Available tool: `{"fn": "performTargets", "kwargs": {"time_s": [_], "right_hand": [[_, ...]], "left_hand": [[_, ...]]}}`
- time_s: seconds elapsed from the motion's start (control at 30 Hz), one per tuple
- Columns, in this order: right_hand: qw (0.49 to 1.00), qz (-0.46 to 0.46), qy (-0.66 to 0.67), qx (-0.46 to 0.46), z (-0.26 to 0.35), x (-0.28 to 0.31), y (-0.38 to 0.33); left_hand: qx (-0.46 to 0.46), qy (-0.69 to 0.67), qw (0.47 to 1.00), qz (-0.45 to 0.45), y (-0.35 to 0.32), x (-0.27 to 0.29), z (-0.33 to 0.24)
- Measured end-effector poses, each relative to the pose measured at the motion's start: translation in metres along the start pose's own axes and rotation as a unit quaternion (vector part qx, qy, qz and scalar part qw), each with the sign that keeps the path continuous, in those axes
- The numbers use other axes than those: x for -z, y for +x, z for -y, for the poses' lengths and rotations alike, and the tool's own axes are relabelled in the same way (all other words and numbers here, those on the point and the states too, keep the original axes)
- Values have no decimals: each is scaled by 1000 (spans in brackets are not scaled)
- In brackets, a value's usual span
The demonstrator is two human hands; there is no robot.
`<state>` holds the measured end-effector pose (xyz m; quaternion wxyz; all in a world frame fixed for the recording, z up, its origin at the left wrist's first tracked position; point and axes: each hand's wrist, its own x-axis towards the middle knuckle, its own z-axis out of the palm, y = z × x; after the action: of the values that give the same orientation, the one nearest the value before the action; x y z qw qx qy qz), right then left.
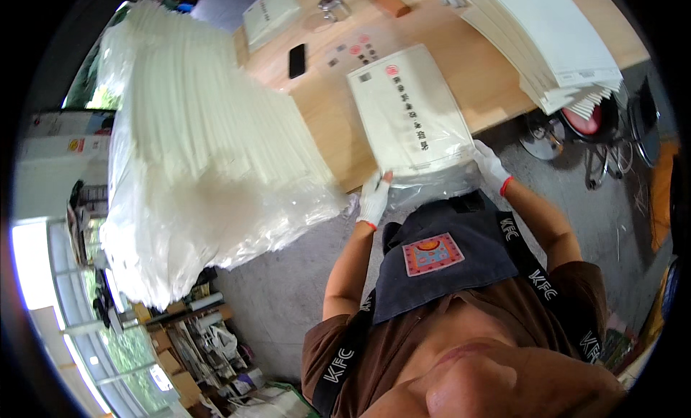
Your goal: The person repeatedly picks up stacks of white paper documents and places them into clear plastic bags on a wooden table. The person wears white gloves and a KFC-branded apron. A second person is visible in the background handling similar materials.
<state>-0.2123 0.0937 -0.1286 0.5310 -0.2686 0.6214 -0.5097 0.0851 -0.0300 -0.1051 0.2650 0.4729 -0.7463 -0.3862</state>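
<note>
A tall pile of clear plastic sleeves (209,144) is spilling over the wooden table (497,87) – a stack of white booklets (554,36) is sitting opposite. The white printed envelope (410,112) is lying at the near edge, half inside a clear bag (432,180). The gloved left hand (374,198) and right hand (491,166) are pinching the bag's corners.

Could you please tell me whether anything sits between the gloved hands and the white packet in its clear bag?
Nothing visible does: the left hand and right hand already grip the white packet at its near corners.
</note>
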Motion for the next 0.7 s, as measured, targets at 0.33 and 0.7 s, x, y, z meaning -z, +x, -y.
{"fn": "performTargets", "kwargs": {"time_s": [0.33,0.7], "right_hand": [[952,177,106,227,219,-105,-5],[798,493,11,345,457,-265,2]], "left_hand": [[-373,190,888,-188,-24,196,-342],[119,521,675,-509,-44,404,-314]]}}
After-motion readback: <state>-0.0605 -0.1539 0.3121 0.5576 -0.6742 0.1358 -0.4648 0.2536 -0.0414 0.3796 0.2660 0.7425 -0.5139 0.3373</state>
